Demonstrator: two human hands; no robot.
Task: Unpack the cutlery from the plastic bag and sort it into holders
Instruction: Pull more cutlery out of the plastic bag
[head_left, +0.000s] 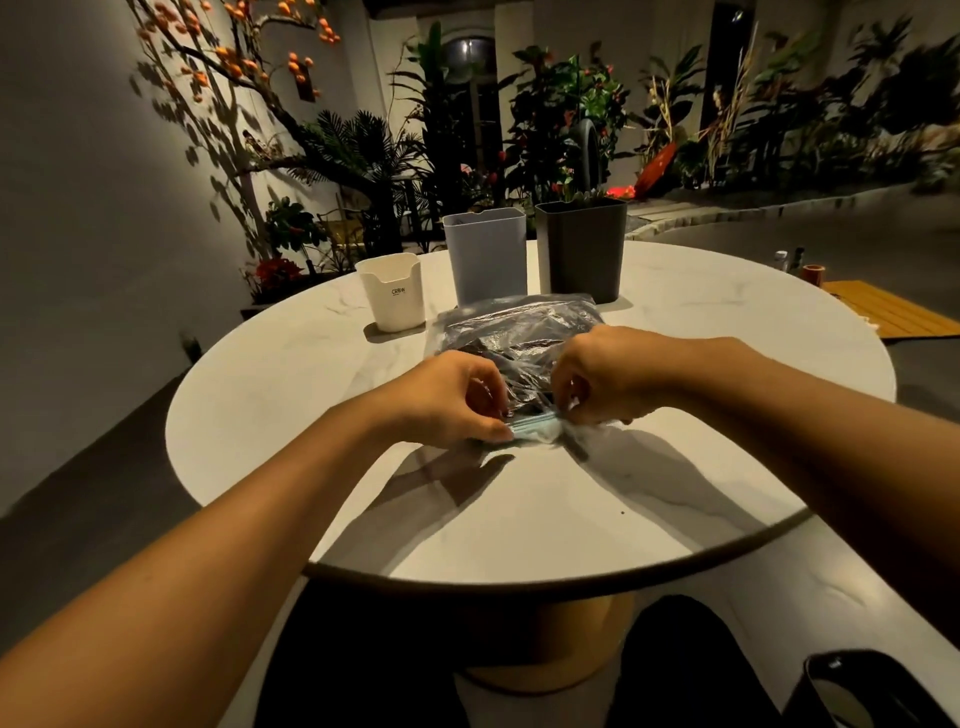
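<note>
A clear plastic bag (511, 332) with dark cutlery inside lies flat on the round white table (649, 514). Its bluish zip strip (535, 427) faces me at the near end. My left hand (447, 397) pinches the strip's left part, and my right hand (605, 376) pinches its right part. Behind the bag stand three holders: a short cream one (392, 292) on the left, a tall grey-blue one (487, 254) in the middle, and a tall dark one (582, 249) on the right. The cutlery shows only as dark shapes through the plastic.
A yellow slatted surface (888, 306) with small bottles and an orange roll (813, 273) lies to the right beyond the table. Potted plants and a branch with orange fruit stand behind. A dark object (862, 691) sits at the lower right corner.
</note>
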